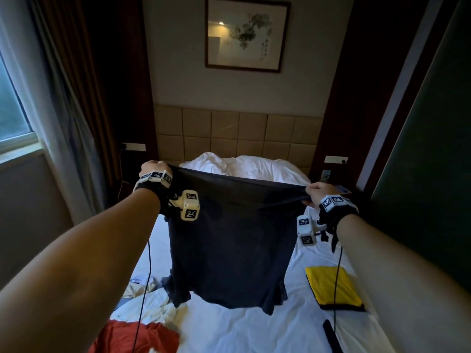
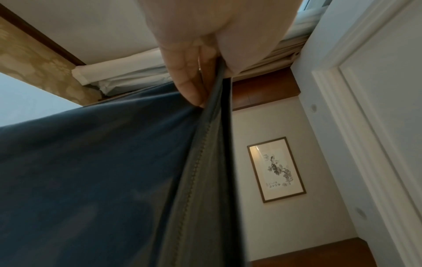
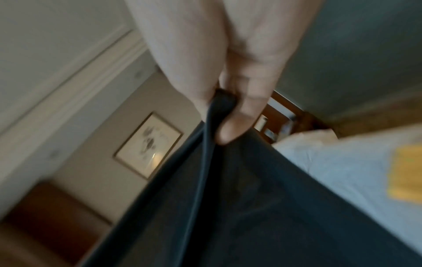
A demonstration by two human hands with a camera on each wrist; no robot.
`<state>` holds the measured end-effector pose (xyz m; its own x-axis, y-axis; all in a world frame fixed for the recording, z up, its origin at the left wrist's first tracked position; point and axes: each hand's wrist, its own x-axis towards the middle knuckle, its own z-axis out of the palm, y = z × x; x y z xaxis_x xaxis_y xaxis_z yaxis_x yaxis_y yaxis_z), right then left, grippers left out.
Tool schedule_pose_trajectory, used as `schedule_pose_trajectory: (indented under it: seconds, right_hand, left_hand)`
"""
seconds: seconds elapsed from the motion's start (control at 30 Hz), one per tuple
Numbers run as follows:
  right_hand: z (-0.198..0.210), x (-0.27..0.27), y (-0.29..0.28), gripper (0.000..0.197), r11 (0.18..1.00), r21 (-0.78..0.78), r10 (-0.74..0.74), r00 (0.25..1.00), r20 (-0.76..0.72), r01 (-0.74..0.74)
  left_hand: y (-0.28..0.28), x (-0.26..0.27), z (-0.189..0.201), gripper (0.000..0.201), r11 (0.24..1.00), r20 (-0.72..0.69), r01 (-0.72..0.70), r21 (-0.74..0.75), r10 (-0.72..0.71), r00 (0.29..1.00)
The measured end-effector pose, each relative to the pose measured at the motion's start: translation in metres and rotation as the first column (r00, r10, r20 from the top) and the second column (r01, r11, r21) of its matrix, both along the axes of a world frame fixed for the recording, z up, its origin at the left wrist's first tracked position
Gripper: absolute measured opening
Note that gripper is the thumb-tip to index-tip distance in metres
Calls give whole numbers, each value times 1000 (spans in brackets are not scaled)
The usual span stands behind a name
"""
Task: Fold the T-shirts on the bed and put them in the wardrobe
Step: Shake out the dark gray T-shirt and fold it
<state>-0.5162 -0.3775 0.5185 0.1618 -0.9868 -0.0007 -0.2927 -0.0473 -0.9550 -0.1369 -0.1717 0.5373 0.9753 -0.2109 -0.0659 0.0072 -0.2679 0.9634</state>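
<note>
A dark navy T-shirt hangs stretched in the air above the bed, its lower end just over the sheet. My left hand pinches its top left corner and my right hand pinches the top right corner. In the left wrist view my fingers clamp the stitched hem of the T-shirt. The right wrist view shows thumb and fingers pinching the bunched edge of the T-shirt. A folded yellow T-shirt lies on the bed at the right. A red garment lies crumpled at the near left.
White pillows and a padded headboard stand at the far end. A crumpled pale garment lies left of the hanging shirt. A dark slim object rests on the sheet near the right. Curtains and a window are on the left.
</note>
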Motion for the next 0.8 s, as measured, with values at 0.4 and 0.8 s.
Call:
schedule_pose_trajectory:
  seconds: [0.4,0.8]
  right_hand:
    - [13,0,-12,26,987,-159,-79,950,-303,31]
    - [10,-10,-6,28,985,-171,-58,881,-469,-27]
  left_hand:
    - [-7,-7,10,29,1000,45,-4,22,3,999]
    - [2,-7,5,35,995,52,20,94,-25,998]
